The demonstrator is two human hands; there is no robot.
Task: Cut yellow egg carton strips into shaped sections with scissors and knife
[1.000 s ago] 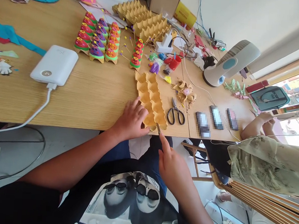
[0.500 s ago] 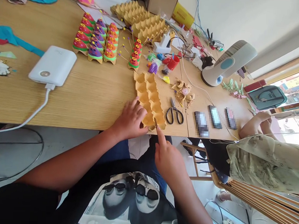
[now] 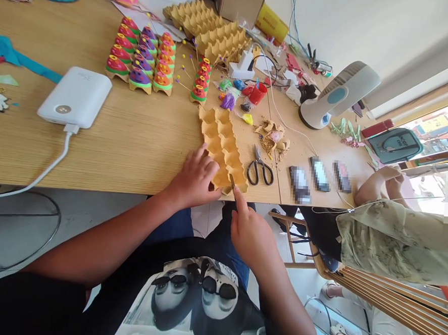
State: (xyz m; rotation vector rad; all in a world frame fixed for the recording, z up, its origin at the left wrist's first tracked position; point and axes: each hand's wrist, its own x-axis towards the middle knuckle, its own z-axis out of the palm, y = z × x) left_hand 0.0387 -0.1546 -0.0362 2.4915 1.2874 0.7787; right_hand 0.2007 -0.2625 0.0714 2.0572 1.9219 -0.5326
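A strip of tan cardboard egg carton [image 3: 224, 137] with two rows of cups lies on the table, its near end at the table's front edge. My left hand [image 3: 197, 178] grips its left side near that end, fingers on the side and thumb at the front. In my right hand [image 3: 250, 230] is a thin dark knife [image 3: 233, 182], forefinger stretched along it. The blade's tip meets the near cups between the two rows; the handle is hidden in my palm. Black-handled scissors [image 3: 260, 168] lie partly open just right of the carton.
Painted egg-carton strips [image 3: 142, 61] stand behind, with unpainted trays [image 3: 205, 30] farther back. A white power bank [image 3: 76, 98] lies left. Torn carton scraps [image 3: 274, 137], phones [image 3: 320, 173] and a grey-white fan [image 3: 336, 96] are right. Another person's arm [image 3: 375, 184] rests at the right edge.
The whole view has shifted slightly. Both hands, the knife and the carton keep nearly the same places relative to each other.
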